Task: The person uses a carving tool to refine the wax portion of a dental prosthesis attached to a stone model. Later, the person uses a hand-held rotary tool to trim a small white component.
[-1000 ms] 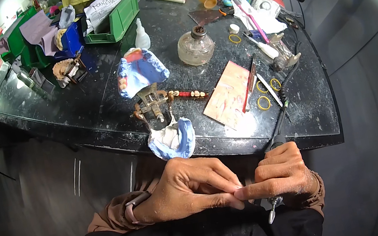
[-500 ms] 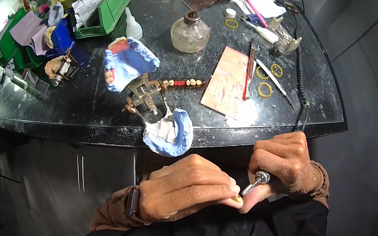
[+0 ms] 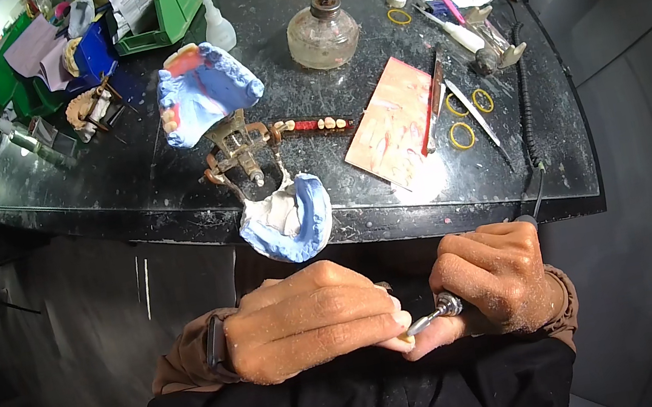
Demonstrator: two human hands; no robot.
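Note:
My left hand [image 3: 315, 317] is closed, its thumb and fingertips pinching a small yellowish tooth-like piece [image 3: 410, 339], mostly hidden by the fingers. In my right hand [image 3: 498, 278] a metal rotary handpiece [image 3: 448, 304] is gripped, its pointed bur reaching the piece. My right thumb lies under the bur, close to the left fingertips. Pale dust covers both hands. Beyond them, at the bench edge, a hinged articulator [image 3: 239, 145] carries a blue upper dental cast [image 3: 208, 94], tipped open, and a blue and white lower cast [image 3: 320, 217].
A strip of artificial teeth [image 3: 321, 124] lies beside a pink wax sheet [image 3: 387, 128]. To the right are a red-stained knife [image 3: 432, 108], a slim silver instrument [image 3: 478, 122] and yellow rubber bands [image 3: 462, 136]. Farther back stand a glass burner [image 3: 322, 36], a dropper bottle [image 3: 219, 27] and a green bin [image 3: 169, 14].
The bur tip has moved left onto the small piece. Both hands keep their grips, and the bench has shifted slightly in the picture.

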